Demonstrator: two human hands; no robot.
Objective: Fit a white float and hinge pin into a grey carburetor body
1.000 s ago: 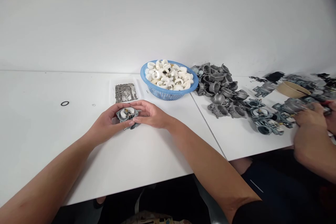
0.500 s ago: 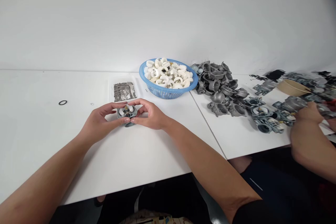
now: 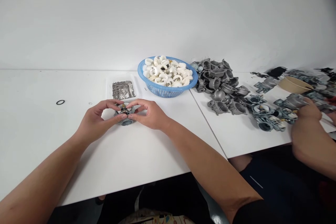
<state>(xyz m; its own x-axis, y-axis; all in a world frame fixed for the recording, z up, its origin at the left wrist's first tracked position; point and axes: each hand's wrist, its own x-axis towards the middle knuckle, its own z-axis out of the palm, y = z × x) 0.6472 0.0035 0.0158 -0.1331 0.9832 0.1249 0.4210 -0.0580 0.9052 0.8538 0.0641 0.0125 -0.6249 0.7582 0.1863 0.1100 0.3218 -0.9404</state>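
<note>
The left hand (image 3: 96, 120) and the right hand (image 3: 149, 113) both gripped a small grey metal carburetor (image 3: 125, 113) just above the white table (image 3: 131, 157). It had a white part and a bit of brass on top, and a round hole in front.

One carburettor body (image 3: 125, 115) is counted, held in two hands, the left hand (image 3: 96, 121) and the right hand (image 3: 150, 113). One blue basket (image 3: 162, 92), one black ring (image 3: 60, 102), one brown bowl (image 3: 294, 84), one heap of pins (image 3: 123, 89) and two tables (image 3: 141, 157) are seen. The white floats (image 3: 168, 71) and grey castings (image 3: 220, 84) are piled too thickly to be numbered.
</note>
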